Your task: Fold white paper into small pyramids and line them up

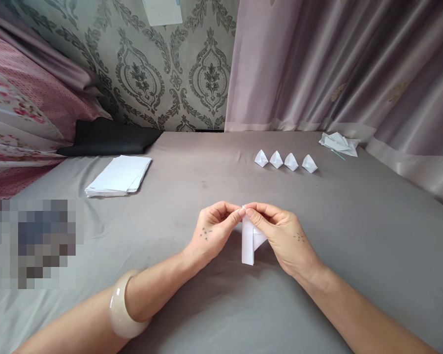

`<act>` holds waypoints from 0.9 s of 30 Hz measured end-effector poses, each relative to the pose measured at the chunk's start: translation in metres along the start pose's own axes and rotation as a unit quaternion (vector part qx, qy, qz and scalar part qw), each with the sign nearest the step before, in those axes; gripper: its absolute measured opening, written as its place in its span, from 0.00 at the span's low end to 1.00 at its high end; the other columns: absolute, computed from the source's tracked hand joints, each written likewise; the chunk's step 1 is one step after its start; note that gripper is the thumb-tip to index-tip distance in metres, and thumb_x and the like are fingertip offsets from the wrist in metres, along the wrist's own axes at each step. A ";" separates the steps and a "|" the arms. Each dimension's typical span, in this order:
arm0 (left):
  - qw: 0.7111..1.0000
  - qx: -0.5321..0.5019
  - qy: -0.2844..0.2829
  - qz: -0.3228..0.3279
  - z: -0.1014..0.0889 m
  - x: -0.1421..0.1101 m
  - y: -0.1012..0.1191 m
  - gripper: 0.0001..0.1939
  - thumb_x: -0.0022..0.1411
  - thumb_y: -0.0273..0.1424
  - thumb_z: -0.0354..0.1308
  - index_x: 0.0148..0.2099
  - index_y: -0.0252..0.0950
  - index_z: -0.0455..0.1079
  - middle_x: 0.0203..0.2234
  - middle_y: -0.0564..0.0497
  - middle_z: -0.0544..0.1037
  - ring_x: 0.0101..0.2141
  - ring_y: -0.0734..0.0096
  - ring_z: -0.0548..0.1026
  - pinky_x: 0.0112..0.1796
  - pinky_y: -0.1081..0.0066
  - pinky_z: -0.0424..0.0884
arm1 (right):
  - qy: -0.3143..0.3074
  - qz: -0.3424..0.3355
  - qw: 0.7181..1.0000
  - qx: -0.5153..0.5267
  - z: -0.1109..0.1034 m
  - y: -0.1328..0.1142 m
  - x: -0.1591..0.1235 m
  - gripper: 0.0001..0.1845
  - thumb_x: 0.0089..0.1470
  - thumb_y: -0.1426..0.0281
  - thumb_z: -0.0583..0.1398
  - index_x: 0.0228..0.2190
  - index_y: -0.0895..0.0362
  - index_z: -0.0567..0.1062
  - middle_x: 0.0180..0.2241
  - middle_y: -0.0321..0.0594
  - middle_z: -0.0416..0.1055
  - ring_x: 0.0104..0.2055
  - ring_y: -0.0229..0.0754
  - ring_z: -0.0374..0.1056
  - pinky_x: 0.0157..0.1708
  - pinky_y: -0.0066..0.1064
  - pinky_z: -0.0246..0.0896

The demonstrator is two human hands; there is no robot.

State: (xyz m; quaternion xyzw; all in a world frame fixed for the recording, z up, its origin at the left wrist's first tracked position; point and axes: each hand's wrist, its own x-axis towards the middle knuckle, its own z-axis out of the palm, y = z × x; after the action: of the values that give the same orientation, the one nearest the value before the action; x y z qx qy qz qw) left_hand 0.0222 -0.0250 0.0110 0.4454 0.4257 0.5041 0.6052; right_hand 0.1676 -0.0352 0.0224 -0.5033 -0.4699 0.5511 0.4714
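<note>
A white sheet point(164, 13) on the wall point(177, 105) has a blue mark point(177, 2) too small to read. The left hand point(211, 230) and right hand point(290, 235) both pinch the top of a folded paper point(247, 238), over the gray cloth point(206, 169), nearer than four little paper shapes point(276, 159). The paper is white, with a thin strip point(247, 253) hanging down and a pointy flap point(259, 239) on the right.

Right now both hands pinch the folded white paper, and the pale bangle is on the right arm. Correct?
Wrong arm: head view shows the pale bangle on the left arm. Left hand and right hand do pinch the folded white paper.
</note>
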 end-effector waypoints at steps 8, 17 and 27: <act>0.995 0.055 0.002 0.078 -0.004 0.002 -0.005 0.08 0.55 0.33 0.65 0.36 0.35 0.76 0.32 0.50 0.77 0.34 0.72 0.73 0.35 0.72 0.68 | -0.012 0.046 0.999 0.016 -0.002 0.002 0.000 0.16 0.50 0.57 0.65 0.33 0.57 0.79 0.31 0.38 0.75 0.35 0.37 0.66 0.37 0.29 0.61; 0.987 0.149 0.013 0.050 -0.006 0.001 0.000 0.09 0.57 0.36 0.62 0.32 0.34 0.73 0.27 0.51 0.75 0.29 0.73 0.69 0.33 0.73 0.65 | -0.013 0.064 0.998 -0.022 -0.003 0.004 0.004 0.19 0.47 0.54 0.65 0.31 0.58 0.78 0.31 0.39 0.75 0.34 0.38 0.66 0.35 0.29 0.60; 0.987 0.147 -0.070 -0.017 -0.011 0.009 -0.003 0.15 0.59 0.42 0.58 0.34 0.33 0.69 0.25 0.54 0.68 0.27 0.76 0.63 0.29 0.74 0.60 | -0.042 0.036 0.988 -0.144 -0.009 0.002 0.007 0.15 0.53 0.58 0.59 0.31 0.58 0.75 0.27 0.37 0.72 0.29 0.37 0.64 0.30 0.29 0.59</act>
State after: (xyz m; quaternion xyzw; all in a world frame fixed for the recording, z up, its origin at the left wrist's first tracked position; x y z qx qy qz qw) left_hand 0.0134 -0.0147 0.0047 0.5566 0.4587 0.3935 0.5700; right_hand 0.1764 -0.0284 0.0195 -0.5589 -0.5450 0.5149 0.3542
